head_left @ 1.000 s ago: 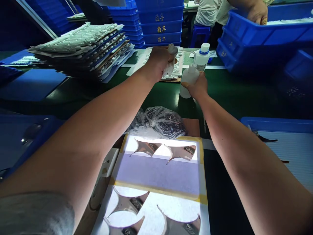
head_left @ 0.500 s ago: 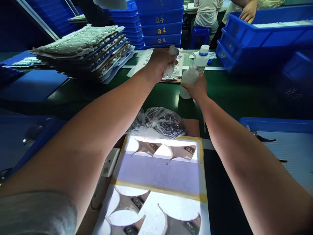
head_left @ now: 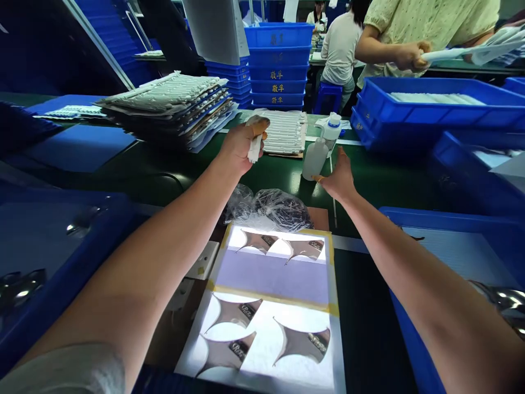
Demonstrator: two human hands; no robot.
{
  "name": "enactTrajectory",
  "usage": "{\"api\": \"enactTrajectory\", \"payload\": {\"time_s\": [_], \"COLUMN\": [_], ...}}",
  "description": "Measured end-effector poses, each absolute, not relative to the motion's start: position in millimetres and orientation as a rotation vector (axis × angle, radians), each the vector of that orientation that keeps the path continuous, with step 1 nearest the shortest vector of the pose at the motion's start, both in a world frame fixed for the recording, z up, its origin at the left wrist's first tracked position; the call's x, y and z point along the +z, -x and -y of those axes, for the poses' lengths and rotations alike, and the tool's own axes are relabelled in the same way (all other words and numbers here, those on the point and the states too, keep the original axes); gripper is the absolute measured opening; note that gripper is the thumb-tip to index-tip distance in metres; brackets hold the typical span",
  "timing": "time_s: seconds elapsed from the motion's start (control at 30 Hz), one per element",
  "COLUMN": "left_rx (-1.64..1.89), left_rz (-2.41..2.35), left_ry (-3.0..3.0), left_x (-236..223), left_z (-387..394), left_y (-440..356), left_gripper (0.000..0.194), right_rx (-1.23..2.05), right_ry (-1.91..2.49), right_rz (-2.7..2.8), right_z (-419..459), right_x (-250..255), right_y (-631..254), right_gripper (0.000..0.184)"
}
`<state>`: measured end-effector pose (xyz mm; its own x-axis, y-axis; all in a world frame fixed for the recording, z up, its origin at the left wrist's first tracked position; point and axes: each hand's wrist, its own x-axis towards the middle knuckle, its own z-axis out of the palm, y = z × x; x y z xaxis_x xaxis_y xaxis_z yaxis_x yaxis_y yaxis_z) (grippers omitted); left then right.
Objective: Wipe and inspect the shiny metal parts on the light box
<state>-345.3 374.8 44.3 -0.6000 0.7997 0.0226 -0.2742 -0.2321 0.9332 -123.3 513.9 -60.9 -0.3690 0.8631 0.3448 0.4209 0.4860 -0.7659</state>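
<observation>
My left hand is closed around a crumpled white cloth, held above the green table. Beside a translucent white squeeze bottle, my right hand has its fingers apart. The thumb is by the bottle's lower edge; whether it touches I cannot tell. This bottle stands upright in front of a second white bottle with a blue collar. Nearer me, a lit white panel bears several dark, curved lens-like pieces with labels. A purplish strip with yellow tape borders crosses the panel.
A clear plastic bag of dark contents lies behind the panel. Stacked sheets stand left, a white ribbed tray centre back. Blue bins flank the table, including a right tray. A co-worker handles white material across the table.
My right hand has let go of the squeeze bottle, its fingers now spread. The left hand, with the cloth, has moved left, away from the bottle's nozzle. The camera view has tilted up.
</observation>
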Motion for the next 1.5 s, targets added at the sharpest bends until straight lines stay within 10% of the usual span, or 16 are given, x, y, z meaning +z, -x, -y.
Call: {"api": "enactTrajectory", "payload": {"time_s": [0.37,0.83,1.17,1.5], "left_rx": [2.132,1.999,1.538,0.406], "left_rz": [-1.078,-1.503,-1.776,-1.534], "left_ry": [-0.773,-0.121,-1.039,-2.757], "left_x": [115.7,36.4,-5.3,3.9], "left_z": [-158.6,58.2,60.3,13.3], "left_y": [280.0,168.5,111.8,111.5], "left_gripper": [0.013,0.034,0.015,0.035], "right_rx": [0.44,0.263,2.331,2.573], "right_ry": [0.919,1.012,0.746,0.691], "right_rz": [2.237,2.584,1.084,0.621], "right_z": [-327.6,-148.7,-102.1,-78.1], "right_x": [14.4,-82.5,-44.1,-61.9], "right_y": [3.0,-44.5,-91.7,-97.0], "right_gripper": [0.023,0.041,0.039,0.022]}}
